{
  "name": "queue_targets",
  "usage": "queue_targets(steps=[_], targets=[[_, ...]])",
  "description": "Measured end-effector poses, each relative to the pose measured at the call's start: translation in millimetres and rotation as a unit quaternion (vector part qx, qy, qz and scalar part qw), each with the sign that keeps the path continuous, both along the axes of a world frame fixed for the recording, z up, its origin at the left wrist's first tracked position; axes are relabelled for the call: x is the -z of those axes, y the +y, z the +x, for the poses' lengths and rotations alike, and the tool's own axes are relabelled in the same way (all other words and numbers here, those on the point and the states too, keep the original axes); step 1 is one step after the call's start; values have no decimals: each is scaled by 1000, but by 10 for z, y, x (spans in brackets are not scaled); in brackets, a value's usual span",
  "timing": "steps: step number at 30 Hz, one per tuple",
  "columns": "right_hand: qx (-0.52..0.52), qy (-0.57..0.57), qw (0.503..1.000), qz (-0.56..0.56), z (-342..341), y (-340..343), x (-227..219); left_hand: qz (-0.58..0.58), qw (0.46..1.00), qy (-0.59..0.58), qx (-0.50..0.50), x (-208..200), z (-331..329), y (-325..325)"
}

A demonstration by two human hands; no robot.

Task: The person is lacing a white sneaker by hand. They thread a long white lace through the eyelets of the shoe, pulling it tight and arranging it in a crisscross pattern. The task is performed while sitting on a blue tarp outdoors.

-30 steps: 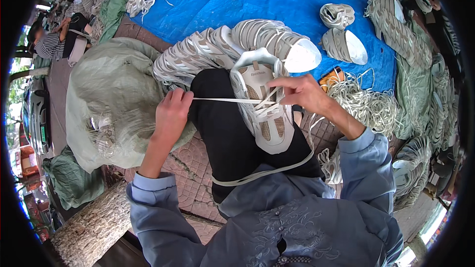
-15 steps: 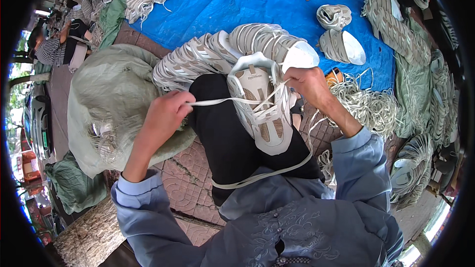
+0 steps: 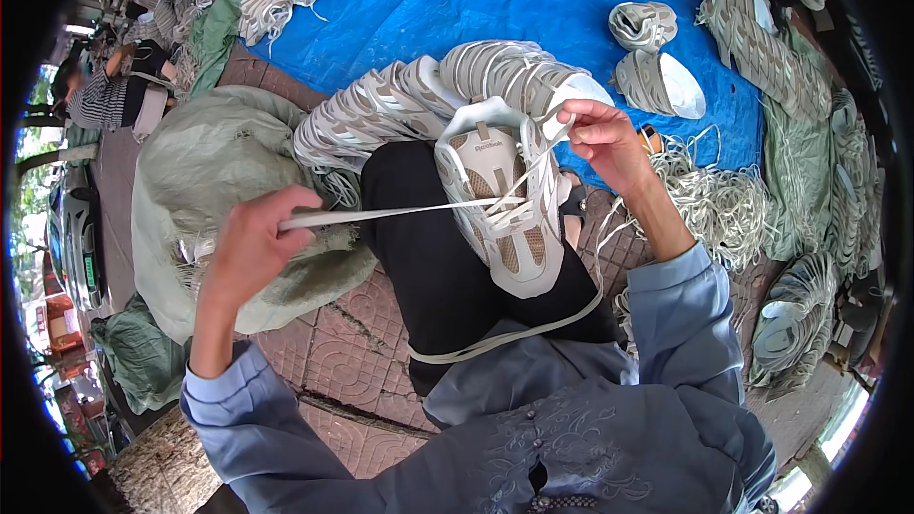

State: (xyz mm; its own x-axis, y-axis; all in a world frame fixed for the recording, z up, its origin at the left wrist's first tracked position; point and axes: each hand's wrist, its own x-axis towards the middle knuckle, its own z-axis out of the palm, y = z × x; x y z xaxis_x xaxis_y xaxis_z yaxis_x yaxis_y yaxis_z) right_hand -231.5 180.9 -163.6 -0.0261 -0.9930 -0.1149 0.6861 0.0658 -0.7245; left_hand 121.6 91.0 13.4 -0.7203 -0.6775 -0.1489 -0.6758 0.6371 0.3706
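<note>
A bulky grey-green sack [image 3: 205, 157] slumps at the person's left, a ragged hole in its side showing something pale within, too unclear to name; beyond it, a darker green bag [image 3: 143, 352] bulges on the paving [image 3: 347, 352], its contents hidden. The beige and white shoe [image 3: 495, 157] rests on the lap, over the black trousers [image 3: 405, 271], its toe toward the person and its heel opening facing away, toward the blue tarp [image 3: 428, 0]. Its long axis runs nearly straight out from the body, the toe end leaning slightly to the right. The left hand [image 3: 252, 243], well out to the side above the sack's edge, has its fingers closed on one end of the white lace [image 3: 400, 212], drawn taut across to the eyelets. The right hand [image 3: 609, 138] pinches the other end between thumb and fingertips, just beside the shoe's collar. Behind the shoe curves a row of nested shoes [image 3: 371, 109]; a tangled heap of laces [image 3: 709, 195] lies to the right
</note>
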Motion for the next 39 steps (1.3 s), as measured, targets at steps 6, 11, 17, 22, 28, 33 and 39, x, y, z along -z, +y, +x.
queue_targets(steps=[6, 11, 17, 22, 28, 33, 39], targets=[[35, -17, 999, 38, -99, 4, 101, 356, 922, 142, -56, -463, 164, 152], [41, 408, 909, 79, 52, -10, 51, 371, 790, 394, -289, -358, 209, 327], [7, 537, 840, -83, 461, 205, -282, 406, 771, 352, -342, -15, 189, -133], [5, 709, 665, -233, 692, 123, -105, 367, 819, 303, -320, -177, 195, -243], [-183, 599, 777, -67, 620, -164, -299, -437, 879, -179, -66, 207, 335, -415], [-4, 735, 652, -185, 606, -111, -161, -6, 993, 107, -52, 694, -288, 321], [-37, 726, 686, 29, 165, 232, -65, -215, 974, 63, 40, 1068, -784, 684]])
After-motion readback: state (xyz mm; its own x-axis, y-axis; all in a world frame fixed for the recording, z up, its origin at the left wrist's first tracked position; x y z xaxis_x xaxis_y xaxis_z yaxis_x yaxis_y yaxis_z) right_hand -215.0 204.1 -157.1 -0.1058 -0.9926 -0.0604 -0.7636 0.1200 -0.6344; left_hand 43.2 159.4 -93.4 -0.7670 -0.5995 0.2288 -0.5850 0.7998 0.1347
